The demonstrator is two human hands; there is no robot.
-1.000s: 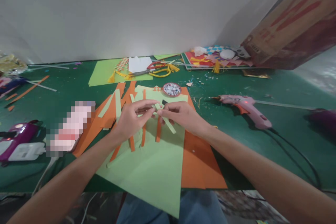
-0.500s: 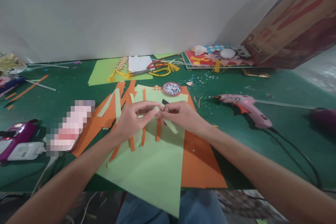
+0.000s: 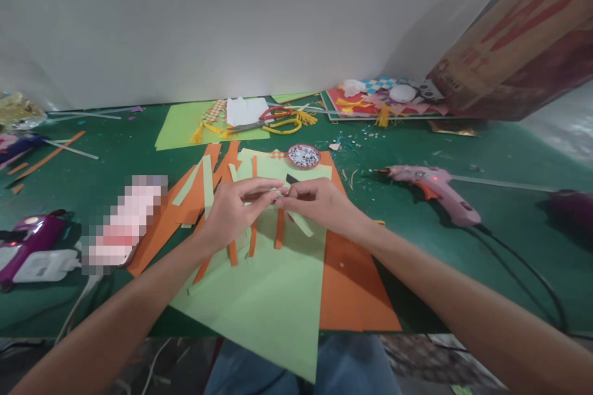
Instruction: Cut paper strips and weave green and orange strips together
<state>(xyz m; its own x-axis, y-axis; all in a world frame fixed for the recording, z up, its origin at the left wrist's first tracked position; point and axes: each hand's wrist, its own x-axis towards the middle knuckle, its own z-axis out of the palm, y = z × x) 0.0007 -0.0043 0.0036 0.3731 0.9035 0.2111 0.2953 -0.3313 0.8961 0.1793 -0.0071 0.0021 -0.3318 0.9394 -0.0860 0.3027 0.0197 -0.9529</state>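
Note:
Both my hands meet over a light green paper sheet. My left hand pinches one end of a pale green paper strip. My right hand pinches the same strip close by, and its free end slants down below the fingers. The part between the fingertips is mostly hidden. Several orange paper strips lie on the green sheet under my hands. Orange paper shows beneath the sheet on the right. Just beyond my right hand sits a small round dish of googly eyes.
A pink glue gun lies at right, its cord running to the front edge. Scissors rest at the back. A pixelated phone and a purple device with a white plug are at left. A paper bag stands back right.
My fingertips have shifted slightly along the pale green strip, and less of its upper end shows between them. Everything else stays in place.

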